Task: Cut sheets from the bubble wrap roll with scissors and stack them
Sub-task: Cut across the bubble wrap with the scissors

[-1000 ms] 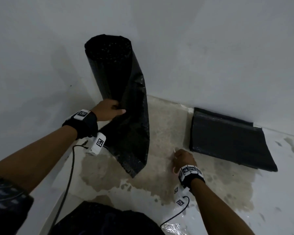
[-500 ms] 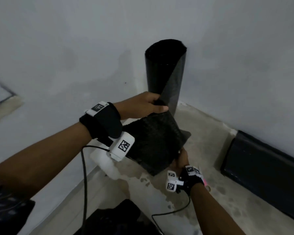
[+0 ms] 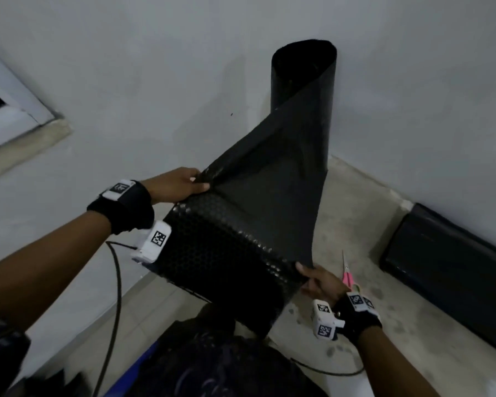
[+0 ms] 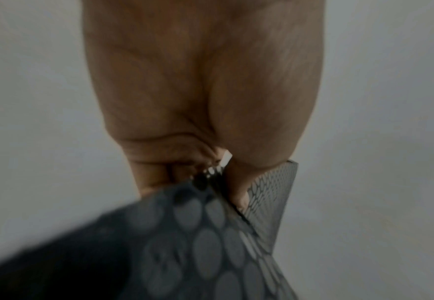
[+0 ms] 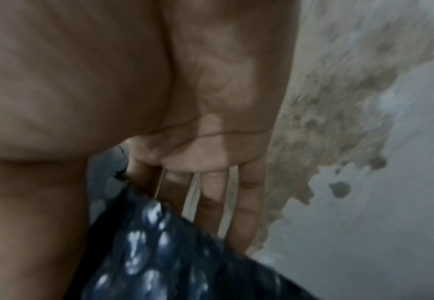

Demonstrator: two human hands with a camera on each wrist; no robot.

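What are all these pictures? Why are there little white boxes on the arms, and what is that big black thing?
These are three cameras on one person. The big picture comes from a camera on the head, looking down at both arms. The white boxes strapped to the wrists are cameras too, and they took the two close-up pictures of the hands.

The black thing is a bubble wrap roll standing by the wall. The left hand pinches one edge of the pulled-out bubble wrap sheet, and the right hand pinches the other. Pink-handled scissors lie on the floor. A stack of cut sheets lies by the wall.
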